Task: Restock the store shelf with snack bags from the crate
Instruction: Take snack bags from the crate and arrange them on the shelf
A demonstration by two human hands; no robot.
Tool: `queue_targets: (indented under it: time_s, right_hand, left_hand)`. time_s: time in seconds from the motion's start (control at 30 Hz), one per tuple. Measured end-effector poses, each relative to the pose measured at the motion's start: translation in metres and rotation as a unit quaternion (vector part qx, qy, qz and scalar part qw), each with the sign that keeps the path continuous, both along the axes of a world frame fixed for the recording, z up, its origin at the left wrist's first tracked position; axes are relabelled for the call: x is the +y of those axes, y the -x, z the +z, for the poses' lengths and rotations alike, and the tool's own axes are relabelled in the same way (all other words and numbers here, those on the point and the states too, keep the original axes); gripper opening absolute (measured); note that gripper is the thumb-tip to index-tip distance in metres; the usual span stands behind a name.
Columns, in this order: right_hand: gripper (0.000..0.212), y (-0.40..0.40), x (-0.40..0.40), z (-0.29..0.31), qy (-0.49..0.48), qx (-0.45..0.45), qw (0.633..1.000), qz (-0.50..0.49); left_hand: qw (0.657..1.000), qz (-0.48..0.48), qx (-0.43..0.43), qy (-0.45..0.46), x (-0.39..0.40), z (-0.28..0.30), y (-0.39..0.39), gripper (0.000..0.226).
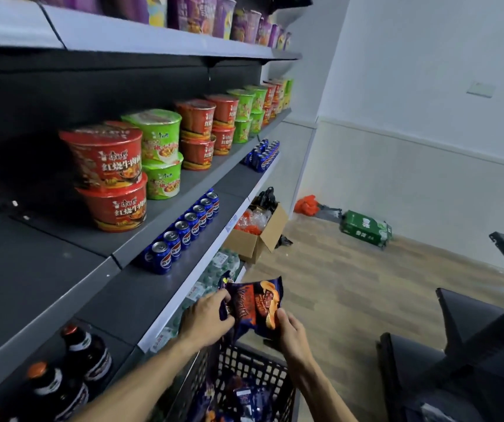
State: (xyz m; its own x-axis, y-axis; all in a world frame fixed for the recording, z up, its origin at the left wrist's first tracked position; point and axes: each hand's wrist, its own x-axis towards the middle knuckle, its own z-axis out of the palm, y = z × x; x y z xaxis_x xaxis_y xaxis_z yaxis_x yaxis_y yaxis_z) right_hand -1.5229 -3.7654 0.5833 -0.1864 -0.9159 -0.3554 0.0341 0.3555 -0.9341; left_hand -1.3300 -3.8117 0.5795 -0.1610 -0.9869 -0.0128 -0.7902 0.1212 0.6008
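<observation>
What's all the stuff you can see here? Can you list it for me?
snack bag: one, dark blue and orange, held above the crate
crate: one, black mesh, bottom centre, more blue bags inside
noodle bowls: many, red and green, stacked on the middle shelf
cans: many, blue, rowed on the shelf below
dark bottles: several, orange caps, bottom left
cardboard box: one, brown, open, on the floor
green pack: one, by the wall
left hand: grips the bag
right hand: grips the bag

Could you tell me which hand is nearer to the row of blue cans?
Left. The left hand grips the snack bag just below the blue cans; the right hand is farther right.
</observation>
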Motion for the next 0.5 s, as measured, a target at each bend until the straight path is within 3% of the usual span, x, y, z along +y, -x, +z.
queue_targets:
  time_s: [0.23, 0.37, 0.5]
  right_hand:
    - [0.047, -0.009, -0.006, 0.059, -0.014, 0.029, 0.998, 0.062]
    - [0.041, -0.013, -0.010, 0.089, 0.030, 0.008, 0.998, 0.060]
    - [0.084, -0.014, -0.019, 0.125, 0.114, 0.031, 0.991, 0.059]
  left_hand:
    - [0.998, -0.017, -0.035, 0.055, -0.004, 0.069, -0.018, 0.032]
    - [0.994, -0.043, -0.029, 0.092, -0.007, 0.109, -0.022, 0.033]
    - [0.992, -0.041, -0.015, 0.121, -0.013, 0.149, -0.028, 0.036]
